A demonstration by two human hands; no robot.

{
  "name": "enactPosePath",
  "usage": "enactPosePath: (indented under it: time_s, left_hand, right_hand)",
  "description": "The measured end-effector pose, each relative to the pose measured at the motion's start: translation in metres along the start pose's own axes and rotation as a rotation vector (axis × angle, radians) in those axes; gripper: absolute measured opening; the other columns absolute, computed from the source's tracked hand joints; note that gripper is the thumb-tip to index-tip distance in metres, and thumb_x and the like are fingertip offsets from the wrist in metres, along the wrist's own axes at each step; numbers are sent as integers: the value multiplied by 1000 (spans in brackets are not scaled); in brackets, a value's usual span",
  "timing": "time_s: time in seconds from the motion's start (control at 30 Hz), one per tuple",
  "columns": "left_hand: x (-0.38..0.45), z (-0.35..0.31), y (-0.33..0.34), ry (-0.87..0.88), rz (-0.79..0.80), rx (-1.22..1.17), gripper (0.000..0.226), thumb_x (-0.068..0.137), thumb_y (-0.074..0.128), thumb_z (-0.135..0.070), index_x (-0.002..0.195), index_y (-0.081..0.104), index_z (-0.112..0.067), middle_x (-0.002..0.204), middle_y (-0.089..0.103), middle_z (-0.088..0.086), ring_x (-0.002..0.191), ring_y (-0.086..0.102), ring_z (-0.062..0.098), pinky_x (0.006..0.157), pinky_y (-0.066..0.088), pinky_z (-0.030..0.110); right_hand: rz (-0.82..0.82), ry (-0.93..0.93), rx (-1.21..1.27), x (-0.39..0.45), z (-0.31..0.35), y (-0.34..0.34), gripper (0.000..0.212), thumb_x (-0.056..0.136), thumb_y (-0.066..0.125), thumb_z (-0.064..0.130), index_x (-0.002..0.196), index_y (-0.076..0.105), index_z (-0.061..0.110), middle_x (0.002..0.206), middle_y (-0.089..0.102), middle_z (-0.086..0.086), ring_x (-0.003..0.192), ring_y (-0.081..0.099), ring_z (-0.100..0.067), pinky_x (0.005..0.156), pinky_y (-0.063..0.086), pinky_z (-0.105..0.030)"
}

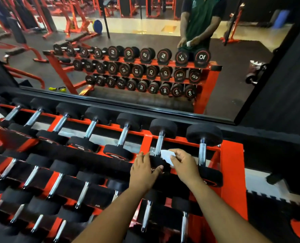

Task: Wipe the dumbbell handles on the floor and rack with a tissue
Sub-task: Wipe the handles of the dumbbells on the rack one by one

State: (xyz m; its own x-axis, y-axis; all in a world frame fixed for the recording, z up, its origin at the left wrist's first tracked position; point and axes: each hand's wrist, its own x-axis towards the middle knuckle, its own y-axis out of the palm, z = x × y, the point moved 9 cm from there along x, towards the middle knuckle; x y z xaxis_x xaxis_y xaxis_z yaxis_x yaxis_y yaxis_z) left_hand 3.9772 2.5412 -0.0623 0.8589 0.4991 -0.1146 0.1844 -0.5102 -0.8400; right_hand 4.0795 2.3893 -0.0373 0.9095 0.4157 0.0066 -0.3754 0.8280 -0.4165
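A red three-tier rack (232,165) holds rows of black dumbbells with chrome handles. My right hand (184,165) pinches a white tissue (166,156) beside the chrome handle (159,144) of the second dumbbell from the right on the top tier. My left hand (143,171) rests on the near black head (156,163) of that same dumbbell, fingers spread over it. The rightmost top-tier dumbbell handle (202,153) stands just right of my right hand.
A large wall mirror (145,50) behind the rack reflects the rack, a person and red gym machines. Black rubber flooring (271,216) lies to the right of the rack. Lower tiers of dumbbells (58,183) fill the left and bottom.
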Motion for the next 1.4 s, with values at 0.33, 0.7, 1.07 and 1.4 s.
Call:
enactPosePath:
  time_s: [0.33, 0.7, 1.07, 1.4]
  left_hand:
    - [46, 14, 34, 6, 163, -34, 113, 91, 54, -68, 159, -13, -9, 167, -15, 16, 155, -14, 25, 125, -3, 36]
    - [54, 20, 44, -15, 258, -89, 121, 85, 58, -72, 157, -23, -18, 165, -24, 16, 154, -18, 29, 127, 3, 42]
    - [57, 19, 45, -54, 363, -73, 119, 86, 59, -71, 157, -22, -19, 164, -25, 18, 154, -18, 32, 126, 1, 41]
    - [56, 18, 42, -70, 394, -68, 117, 87, 59, -70, 158, -19, -20, 165, -23, 16, 154, -16, 31, 125, 2, 41]
  right_hand:
    - [77, -388, -506, 76, 27, 42, 38, 95, 60, 10, 128, 68, 25, 125, 70, 4, 115, 66, -15, 98, 53, -34]
    - [732, -905, -1075, 76, -11, 107, 46, 99, 42, 18, 143, 55, 18, 150, 51, -4, 140, 46, -20, 116, 38, -38]
    - [794, -805, -1156, 69, -24, 89, 66, 102, 41, 12, 161, 15, 24, 167, 5, 5, 154, 2, -12, 126, 7, -43]
    - [727, -788, -1193, 66, -17, 94, 62, 102, 44, 21, 160, 23, 20, 166, 19, 1, 154, 14, -17, 125, 8, -46]
